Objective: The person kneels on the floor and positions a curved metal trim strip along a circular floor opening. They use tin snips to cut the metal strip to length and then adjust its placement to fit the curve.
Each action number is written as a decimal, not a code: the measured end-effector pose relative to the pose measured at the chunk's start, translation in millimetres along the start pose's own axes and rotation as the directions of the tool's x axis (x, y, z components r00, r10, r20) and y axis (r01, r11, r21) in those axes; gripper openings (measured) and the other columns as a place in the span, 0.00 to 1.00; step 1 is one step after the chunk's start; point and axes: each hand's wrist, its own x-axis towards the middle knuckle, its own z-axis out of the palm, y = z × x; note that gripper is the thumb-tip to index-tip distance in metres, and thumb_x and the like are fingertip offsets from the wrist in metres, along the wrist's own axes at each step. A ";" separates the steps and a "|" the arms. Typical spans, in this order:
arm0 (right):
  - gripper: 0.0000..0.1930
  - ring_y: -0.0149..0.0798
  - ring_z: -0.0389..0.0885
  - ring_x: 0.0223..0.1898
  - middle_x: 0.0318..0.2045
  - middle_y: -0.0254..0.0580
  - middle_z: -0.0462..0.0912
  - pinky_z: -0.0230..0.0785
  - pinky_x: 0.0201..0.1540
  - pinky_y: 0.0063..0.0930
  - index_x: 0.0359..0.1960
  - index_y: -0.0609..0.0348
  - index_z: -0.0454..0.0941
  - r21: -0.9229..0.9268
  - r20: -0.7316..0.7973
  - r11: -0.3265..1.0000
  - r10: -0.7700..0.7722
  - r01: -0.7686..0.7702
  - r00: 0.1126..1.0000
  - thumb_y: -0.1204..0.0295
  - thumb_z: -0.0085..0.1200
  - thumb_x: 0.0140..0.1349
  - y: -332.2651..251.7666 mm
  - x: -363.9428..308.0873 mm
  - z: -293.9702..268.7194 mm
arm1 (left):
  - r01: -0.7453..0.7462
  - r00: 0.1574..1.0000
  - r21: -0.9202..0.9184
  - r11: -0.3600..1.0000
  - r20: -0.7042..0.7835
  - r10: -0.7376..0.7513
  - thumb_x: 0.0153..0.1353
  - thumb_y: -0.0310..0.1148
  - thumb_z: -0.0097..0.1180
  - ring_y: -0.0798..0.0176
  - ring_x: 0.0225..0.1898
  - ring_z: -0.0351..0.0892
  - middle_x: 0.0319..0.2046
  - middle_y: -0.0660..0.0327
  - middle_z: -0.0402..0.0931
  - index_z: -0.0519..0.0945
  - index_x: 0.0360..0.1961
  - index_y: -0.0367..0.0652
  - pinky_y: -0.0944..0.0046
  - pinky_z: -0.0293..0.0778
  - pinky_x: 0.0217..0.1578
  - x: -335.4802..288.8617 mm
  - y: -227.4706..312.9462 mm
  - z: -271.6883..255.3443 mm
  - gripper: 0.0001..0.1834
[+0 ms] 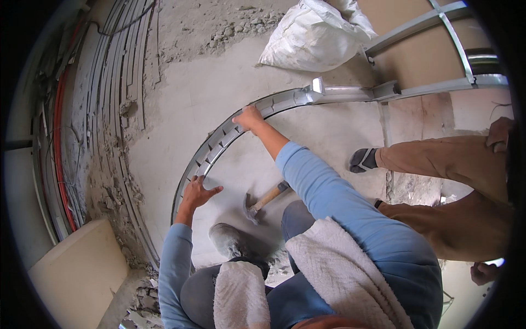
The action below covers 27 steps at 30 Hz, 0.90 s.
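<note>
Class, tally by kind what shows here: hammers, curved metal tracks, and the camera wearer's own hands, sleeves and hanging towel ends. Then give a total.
Claw hammer with wooden handle: 1
Curved, notched silver metal track: 1
Wearer's bare left hand and right hand: 2
Light-blue fabric sleeves: 2
White terry towel ends: 2
Total: 8

curved track is shiny mtl, hammer handle matt wd, towel rough cloth, flr matt conc.

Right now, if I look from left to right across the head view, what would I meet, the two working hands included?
Red tube or cable → left hand → right hand → other person's dark-covered foot.
</note>
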 end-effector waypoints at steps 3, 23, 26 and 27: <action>0.35 0.53 0.82 0.57 0.56 0.64 0.81 0.77 0.55 0.39 0.58 0.73 0.77 0.003 0.026 1.000 0.026 -0.026 0.999 0.60 0.71 0.53 -3.3 -4.9 -3.5 | 0.005 1.000 0.020 1.000 0.005 -0.005 0.47 0.74 0.67 0.36 0.61 0.76 0.62 0.36 0.71 0.71 0.65 0.27 0.47 0.73 0.61 1.4 -0.5 -0.4 0.62; 0.20 0.54 0.83 0.55 0.51 0.49 0.85 0.75 0.56 0.54 0.53 0.46 0.84 -0.684 0.312 0.589 -0.297 0.431 0.902 0.75 0.48 0.60 69.0 -0.5 -59.1 | -0.041 0.990 0.002 0.999 -0.137 0.041 0.45 0.64 0.74 0.36 0.59 0.75 0.59 0.39 0.73 0.73 0.63 0.26 0.48 0.75 0.59 -2.5 -7.6 13.1 0.57; 0.22 0.53 0.82 0.56 0.52 0.45 0.85 0.72 0.58 0.54 0.56 0.44 0.83 -0.683 0.322 0.579 -0.310 0.446 0.895 0.74 0.48 0.61 63.4 -6.3 -59.2 | -0.038 0.992 -0.008 0.999 -0.117 0.037 0.45 0.65 0.74 0.37 0.61 0.74 0.60 0.40 0.73 0.73 0.63 0.28 0.48 0.74 0.59 -3.4 -5.2 9.1 0.56; 0.21 0.52 0.82 0.57 0.53 0.45 0.85 0.72 0.59 0.54 0.56 0.44 0.83 -0.694 0.344 0.578 -0.257 0.429 0.903 0.73 0.49 0.62 57.9 -3.9 -60.1 | -0.033 0.994 -0.011 0.999 -0.102 0.032 0.45 0.65 0.74 0.37 0.61 0.74 0.60 0.41 0.73 0.73 0.63 0.28 0.48 0.74 0.59 -3.5 -4.2 7.5 0.56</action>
